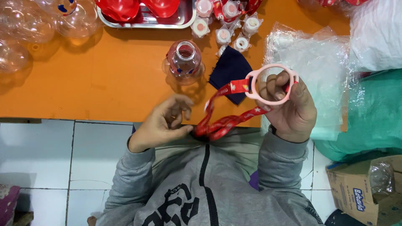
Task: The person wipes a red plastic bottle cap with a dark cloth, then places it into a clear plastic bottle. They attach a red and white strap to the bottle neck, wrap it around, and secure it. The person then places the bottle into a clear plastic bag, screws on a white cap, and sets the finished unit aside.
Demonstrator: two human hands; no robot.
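At the far left of the orange tabletop (104,83) lie several clear round plastic bottles (25,29), bunched together out of the working space, and beyond them a steel tray (146,21) keeps red plastic parts in one place. One clear plastic bottle with an open neck (183,62) stands upright alone near the middle, within easy reach of both hands, with a dark blue folded cloth (230,71) just to its right. The left hand (161,125) is half closed near the table's near edge, thumb and curled fingers pinching the lower loop of a red printed fabric strap (220,113). The strap runs up and right to a pink plastic ring (272,83), held up over the table so that its opening faces the camera. The right hand (293,111) grasps that ring, fingers hooked through the opening and thumb pressed on its right rim. Clear plastic bags (310,62) lie stacked just behind it, at the right.
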